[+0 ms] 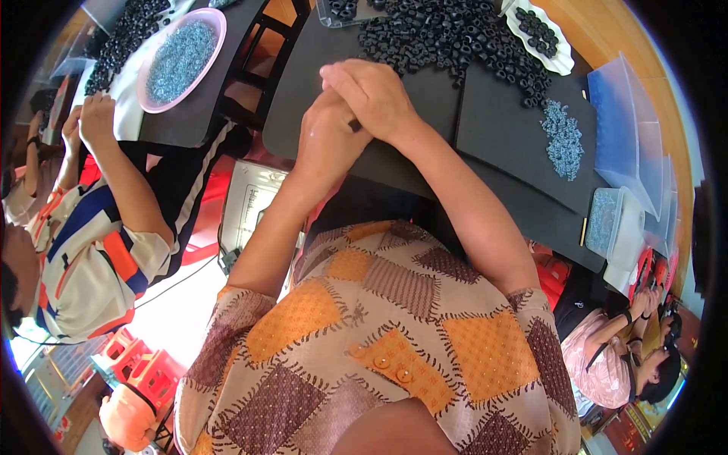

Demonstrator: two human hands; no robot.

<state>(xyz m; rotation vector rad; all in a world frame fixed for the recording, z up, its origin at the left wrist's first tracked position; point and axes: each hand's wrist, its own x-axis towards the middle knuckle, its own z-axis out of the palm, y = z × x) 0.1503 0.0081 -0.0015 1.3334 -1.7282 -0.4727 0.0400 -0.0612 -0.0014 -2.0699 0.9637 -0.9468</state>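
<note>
Both hands are pressed together over the near edge of the black table [296,98]. My left hand [327,135] is closed, its fingers mostly hidden beneath the other hand. Across its top lies my right hand [373,92], fingers curled over and closed. A small black piece [354,125] shows at the gap between them, by the left hand; the rest of what they hold is hidden. Just beyond the hands spreads a large pile of short black ring-like plastic pieces [455,38]. Small pale blue clear pieces [563,140] lie in a heap to the right.
A white scalloped dish [563,59] of black pieces sits far right. Clear plastic bins [626,129] and a tub of blue pieces [604,220] line the right edge. On the left, a co-worker [106,243] sits at another table with a pink basin [142,97] of blue pieces.
</note>
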